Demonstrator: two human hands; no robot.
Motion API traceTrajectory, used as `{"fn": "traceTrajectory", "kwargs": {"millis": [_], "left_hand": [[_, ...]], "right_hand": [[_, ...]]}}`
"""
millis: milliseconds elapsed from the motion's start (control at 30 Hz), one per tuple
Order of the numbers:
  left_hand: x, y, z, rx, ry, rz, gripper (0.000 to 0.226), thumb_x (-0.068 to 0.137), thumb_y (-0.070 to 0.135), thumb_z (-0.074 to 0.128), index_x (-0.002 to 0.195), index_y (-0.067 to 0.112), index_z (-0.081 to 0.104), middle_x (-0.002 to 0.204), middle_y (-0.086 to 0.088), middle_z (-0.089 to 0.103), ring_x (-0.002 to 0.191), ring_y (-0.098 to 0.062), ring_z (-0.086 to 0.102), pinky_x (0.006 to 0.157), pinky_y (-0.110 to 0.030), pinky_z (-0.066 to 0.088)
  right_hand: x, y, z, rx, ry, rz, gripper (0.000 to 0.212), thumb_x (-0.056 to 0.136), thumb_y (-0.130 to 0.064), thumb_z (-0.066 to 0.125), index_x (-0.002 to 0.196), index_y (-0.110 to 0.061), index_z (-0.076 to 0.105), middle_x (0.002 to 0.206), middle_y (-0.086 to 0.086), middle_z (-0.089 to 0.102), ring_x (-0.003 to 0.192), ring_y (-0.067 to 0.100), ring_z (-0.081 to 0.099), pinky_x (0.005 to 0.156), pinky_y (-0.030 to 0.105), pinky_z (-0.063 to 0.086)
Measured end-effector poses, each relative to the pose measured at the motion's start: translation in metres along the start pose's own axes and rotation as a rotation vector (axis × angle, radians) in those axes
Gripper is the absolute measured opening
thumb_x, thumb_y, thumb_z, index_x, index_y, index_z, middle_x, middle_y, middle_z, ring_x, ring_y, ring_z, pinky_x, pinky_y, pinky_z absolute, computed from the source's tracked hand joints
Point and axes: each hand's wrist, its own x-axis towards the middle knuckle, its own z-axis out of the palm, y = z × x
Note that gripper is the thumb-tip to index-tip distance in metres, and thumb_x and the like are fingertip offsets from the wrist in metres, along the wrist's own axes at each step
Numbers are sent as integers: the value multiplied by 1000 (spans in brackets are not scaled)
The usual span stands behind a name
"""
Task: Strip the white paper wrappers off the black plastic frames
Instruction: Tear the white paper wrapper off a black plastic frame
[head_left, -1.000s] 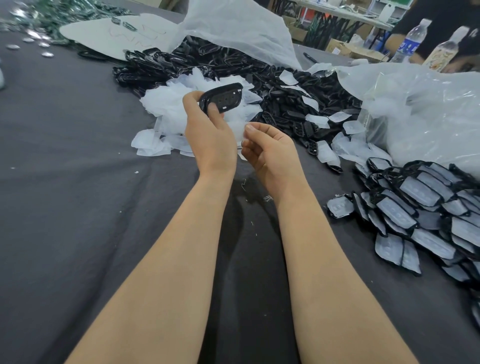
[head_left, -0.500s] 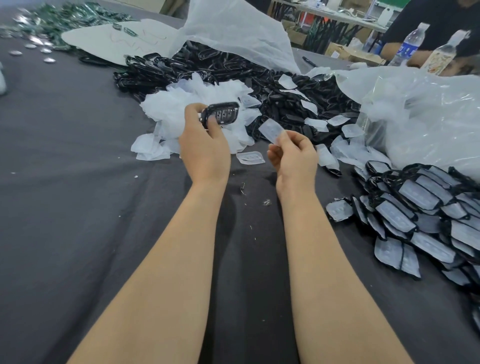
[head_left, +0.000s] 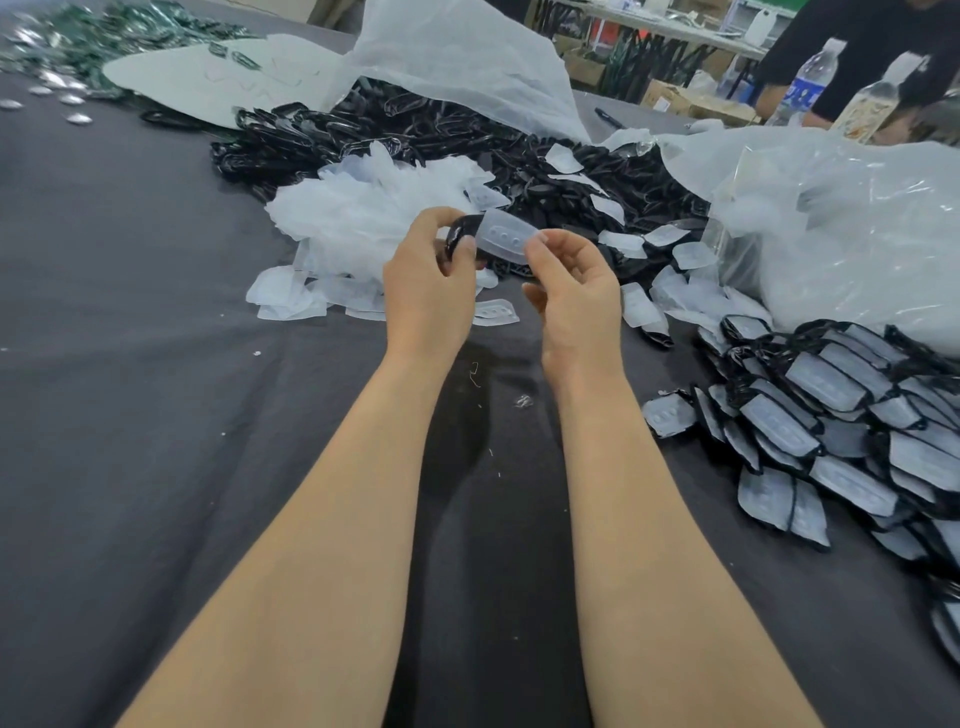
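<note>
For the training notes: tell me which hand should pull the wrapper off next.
Right. The right hand pinches the wrapper at its end; the left hand grips the frame, so it likely serves better as the anchor.

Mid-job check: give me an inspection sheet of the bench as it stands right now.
Surface: dark grey cloth, small scraps scattered.
Job's things: black frame with white wrapper across it; wrapped frames heaped right; stripped frames heaped behind.
Clutter: loose wrappers piled ahead; plastic bags.
Hands: left hand grips the frame; right hand pinches the wrapper.
Cables: nothing seen.
Surroundings: two bottles, a person in black beyond.
</note>
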Motion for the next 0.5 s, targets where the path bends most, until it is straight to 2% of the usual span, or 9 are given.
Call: {"fn": "traceTrajectory", "kwargs": {"millis": [167,233,333,500], "left_hand": [[2,-3,1,-109,-96,-37,18,98,11,49,109,25,55,92,-16,70,63,0,60,77,-28,51],[3,-5,2,-131,-101,-44,19,98,10,49,109,25,56,87,-10,69,62,3,60,75,-25,52],[5,-7,3,-158,-106,-37,21,99,9,46,109,24,56,82,1,66,60,7,60,64,-12,48],[4,-5,5,-153,-93,-52,27,102,10,36,116,16,59,95,-4,63,61,7,61,59,-8,45]], "right_hand": [[0,3,2,-100,18,-56,19,92,-5,58,81,-20,58,83,-1,59,80,14,54,80,31,48],[-1,4,3,-159,45,-96,20,93,-5,57,81,-20,57,80,0,59,78,16,56,80,33,50],[-1,7,3,-246,70,-140,21,93,-6,56,81,-22,55,83,5,62,79,18,60,82,39,54],[-1,9,3,-329,79,-182,21,93,-6,56,81,-23,53,83,4,63,75,14,63,84,45,54]]}}
